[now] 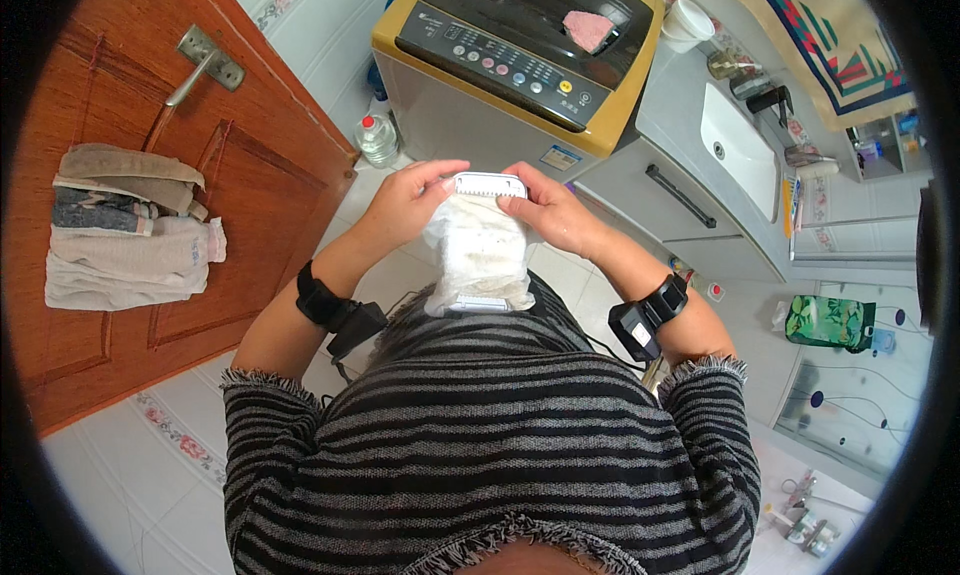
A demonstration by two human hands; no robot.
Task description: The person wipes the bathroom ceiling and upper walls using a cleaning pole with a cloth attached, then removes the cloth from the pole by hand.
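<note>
Between my hands, in front of my waist, is a white plastic frame point(491, 184) with a toothed edge, and a whitish, stained mesh or cloth bag point(484, 241) hangs from it. It looks like a washing machine lint filter. My left hand point(409, 202) grips the frame's left end with thumb and fingers. At the right end my right hand point(553, 209) holds it, the thumb lying on the toothed edge. A second pale plastic piece point(480, 303) shows at the bag's lower end, close to my striped top.
A top-loading washing machine point(480, 87) with a pink cloth point(589, 31) on its lid stands ahead. To its right is a sink cabinet point(675, 200). Towels point(131, 230) hang on the wooden door point(255, 147) at left. A clear bottle point(377, 141) stands beside the machine.
</note>
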